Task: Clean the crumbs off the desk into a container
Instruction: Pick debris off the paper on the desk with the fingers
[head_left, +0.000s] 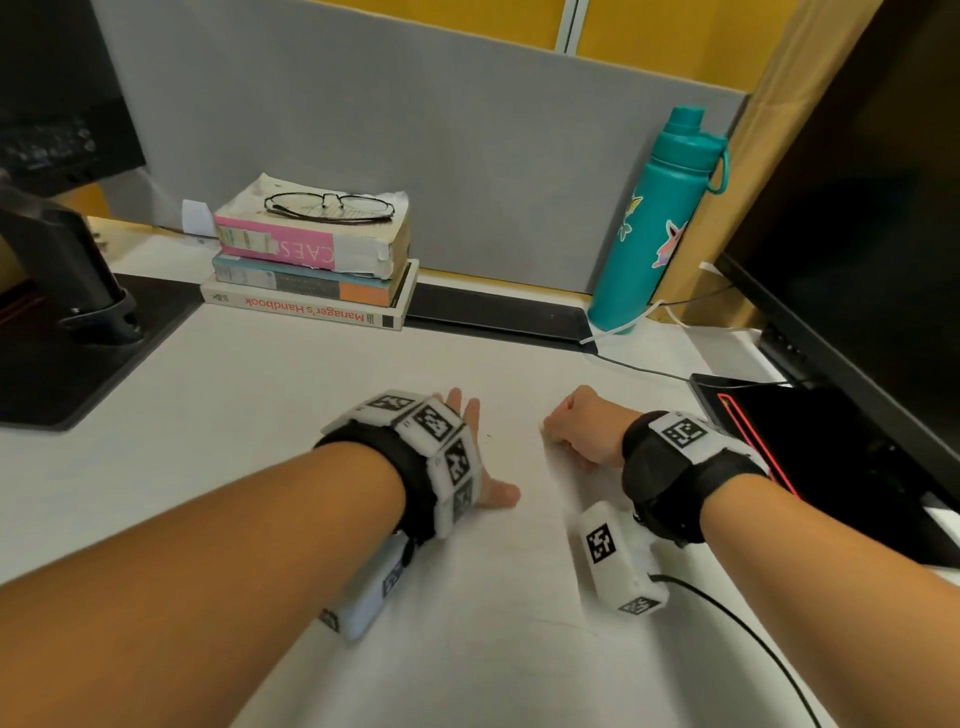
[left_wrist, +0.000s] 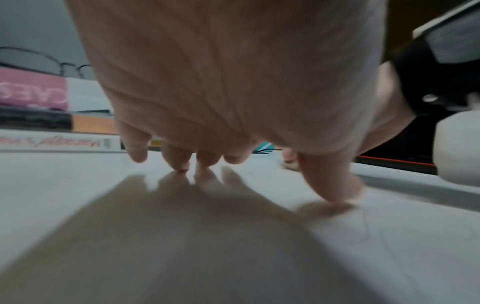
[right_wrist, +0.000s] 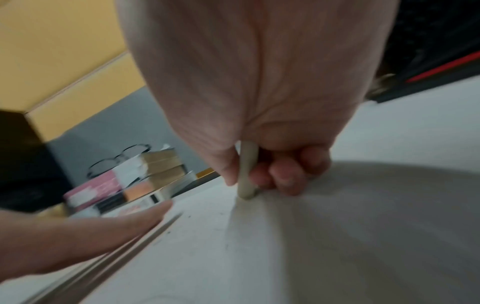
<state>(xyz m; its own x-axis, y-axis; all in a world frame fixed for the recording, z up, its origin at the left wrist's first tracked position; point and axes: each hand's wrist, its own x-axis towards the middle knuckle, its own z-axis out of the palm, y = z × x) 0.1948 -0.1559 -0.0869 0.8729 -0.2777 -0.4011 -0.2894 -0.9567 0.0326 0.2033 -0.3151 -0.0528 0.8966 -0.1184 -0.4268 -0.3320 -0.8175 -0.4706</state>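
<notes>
Gripping pale strip (right_wrist: 247, 174), maybe eraser: right hand (head_left: 582, 427); left hand (head_left: 480, 457) flat on desk (head_left: 311, 415).

Your left hand's fingers (head_left: 470, 410) rest on the desk (head_left: 291, 395); a few crumbs (head_left: 487, 438) lie just right of them. Beyond them, glasses (head_left: 328, 206) sit on stacked books (head_left: 306, 270). Your right hand (head_left: 582, 428) lies further right.

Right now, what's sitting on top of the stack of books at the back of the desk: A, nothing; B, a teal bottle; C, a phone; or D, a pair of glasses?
D: a pair of glasses lies on the top book of the stack of books, while the teal bottle stands apart on the desk.
</notes>
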